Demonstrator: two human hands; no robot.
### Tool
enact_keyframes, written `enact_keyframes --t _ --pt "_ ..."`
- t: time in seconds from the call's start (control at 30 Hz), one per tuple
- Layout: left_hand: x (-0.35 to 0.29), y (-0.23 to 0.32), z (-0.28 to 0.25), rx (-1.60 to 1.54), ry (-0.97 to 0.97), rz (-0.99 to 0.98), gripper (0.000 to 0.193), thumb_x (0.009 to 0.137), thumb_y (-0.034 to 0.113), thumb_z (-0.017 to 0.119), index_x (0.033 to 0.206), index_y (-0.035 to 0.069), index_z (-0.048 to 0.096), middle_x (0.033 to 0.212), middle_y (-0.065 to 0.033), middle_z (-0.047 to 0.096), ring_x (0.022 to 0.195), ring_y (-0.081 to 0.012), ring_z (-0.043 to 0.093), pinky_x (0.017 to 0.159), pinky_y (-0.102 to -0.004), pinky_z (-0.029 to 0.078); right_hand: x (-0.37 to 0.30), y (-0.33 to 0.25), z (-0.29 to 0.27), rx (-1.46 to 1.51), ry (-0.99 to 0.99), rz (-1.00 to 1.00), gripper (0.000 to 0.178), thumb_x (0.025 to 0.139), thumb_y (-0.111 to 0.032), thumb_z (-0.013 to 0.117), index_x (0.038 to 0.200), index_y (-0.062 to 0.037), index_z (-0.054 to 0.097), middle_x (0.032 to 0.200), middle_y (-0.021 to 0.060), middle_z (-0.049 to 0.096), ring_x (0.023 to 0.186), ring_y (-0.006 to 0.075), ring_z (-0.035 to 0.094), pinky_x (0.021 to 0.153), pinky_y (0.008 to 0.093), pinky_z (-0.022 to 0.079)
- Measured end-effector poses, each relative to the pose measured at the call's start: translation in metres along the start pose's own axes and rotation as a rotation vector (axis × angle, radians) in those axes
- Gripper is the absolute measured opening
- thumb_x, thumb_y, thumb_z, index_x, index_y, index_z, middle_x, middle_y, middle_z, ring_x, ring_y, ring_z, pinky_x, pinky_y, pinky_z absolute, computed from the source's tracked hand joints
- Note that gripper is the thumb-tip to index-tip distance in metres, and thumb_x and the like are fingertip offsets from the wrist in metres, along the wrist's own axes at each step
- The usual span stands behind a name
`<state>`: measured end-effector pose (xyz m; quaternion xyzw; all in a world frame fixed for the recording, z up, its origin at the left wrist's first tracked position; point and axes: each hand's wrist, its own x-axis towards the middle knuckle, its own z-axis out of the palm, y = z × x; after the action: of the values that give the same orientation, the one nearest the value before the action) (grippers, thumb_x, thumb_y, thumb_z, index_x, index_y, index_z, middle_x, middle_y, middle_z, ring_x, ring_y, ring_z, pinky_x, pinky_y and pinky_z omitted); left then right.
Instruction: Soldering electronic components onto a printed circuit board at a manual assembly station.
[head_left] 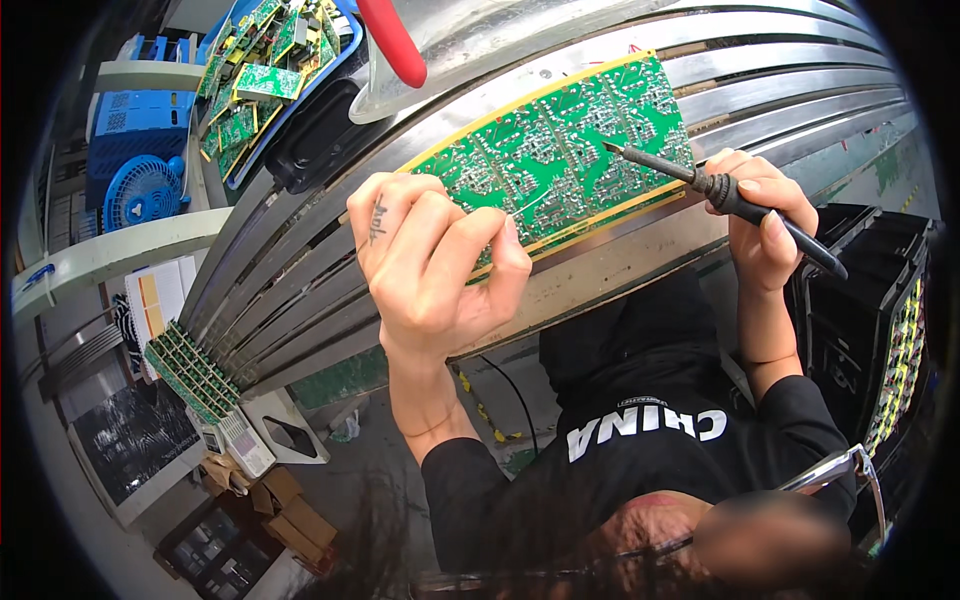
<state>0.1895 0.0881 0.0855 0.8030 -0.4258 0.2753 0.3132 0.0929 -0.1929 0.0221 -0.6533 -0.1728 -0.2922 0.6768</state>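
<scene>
A green circuit board (pixel 560 140) with yellow edge strips lies across the metal rails, its face crowded with solder points and small parts. My left hand (pixel 430 255) is closed at the board's left end, thumb and forefinger pinching a thin solder wire (pixel 529 204) that reaches out over the board. My right hand (pixel 765 215) grips the dark handle of a soldering iron (pixel 735 200) at the board's right end. The iron's tip points left over the upper right part of the board; whether it touches cannot be made out.
Parallel metal rails (pixel 290 250) run along the bench. A blue bin (pixel 350 50) heaped with boards stands at the far left, near a black tray (pixel 315 135), a red handle (pixel 392 40) and a blue fan (pixel 145 195). More boards (pixel 190 370) sit lower left; a black crate (pixel 860 300) stands right.
</scene>
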Motion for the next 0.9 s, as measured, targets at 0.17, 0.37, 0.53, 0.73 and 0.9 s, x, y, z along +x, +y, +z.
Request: enact_keyframes --t 0.17,0.37,0.53,0.73,0.9 --pt "-0.002 -0.0011 0.0047 -0.011 0.04 -0.011 0.013 0.068 0.002 0.072 0.076 0.01 0.065 0.071 0.0004 0.05 0.07 -0.0211 0.053 0.084 -0.0393 0.046 0.001 -0.003 0.0029 -0.001 -0.028 0.0 0.032 0.094 -0.028 0.055 0.114 -0.0068 0.068 0.084 0.0142 0.065 0.076 0.0243 0.057 0.079 0.0452 0.046" --pt "-0.0038 -0.0037 0.0069 -0.008 0.041 0.019 0.013 0.07 0.002 0.072 0.077 0.01 0.065 0.072 -0.0002 0.05 0.069 -0.0209 0.053 0.083 -0.0385 0.046 0.0006 -0.0038 0.006 -0.055 -0.061 -0.041 0.032 0.093 -0.028 0.055 0.113 -0.0067 0.068 0.086 0.0146 0.065 0.077 0.0254 0.057 0.082 0.0471 0.046" --pt "-0.0043 -0.0036 0.0063 -0.003 0.044 0.025 0.012 0.071 0.002 0.073 0.078 0.009 0.065 0.072 -0.0007 0.05 0.068 -0.0209 0.053 0.082 -0.0381 0.046 0.0 -0.004 0.0059 -0.07 -0.057 -0.031 0.032 0.092 -0.028 0.055 0.113 -0.0065 0.067 0.087 0.0146 0.065 0.078 0.0259 0.057 0.085 0.0483 0.046" --pt "-0.0038 -0.0045 0.0062 -0.001 0.042 0.034 0.013 0.071 0.002 0.073 0.079 0.009 0.066 0.072 -0.001 0.05 0.069 -0.0209 0.053 0.082 -0.038 0.046 -0.0007 -0.005 0.0057 -0.087 -0.061 -0.03 0.032 0.092 -0.027 0.055 0.113 -0.0062 0.067 0.087 0.0147 0.065 0.078 0.0264 0.057 0.086 0.0487 0.046" --pt "-0.0034 -0.0035 0.0051 -0.006 0.038 0.026 0.013 0.071 0.002 0.073 0.079 0.009 0.066 0.072 -0.0009 0.05 0.069 -0.0208 0.052 0.082 -0.0383 0.046 -0.0021 -0.0047 0.0061 -0.095 -0.053 -0.021 0.032 0.091 -0.026 0.056 0.113 -0.0059 0.067 0.087 0.0148 0.066 0.078 0.0265 0.058 0.086 0.0488 0.046"
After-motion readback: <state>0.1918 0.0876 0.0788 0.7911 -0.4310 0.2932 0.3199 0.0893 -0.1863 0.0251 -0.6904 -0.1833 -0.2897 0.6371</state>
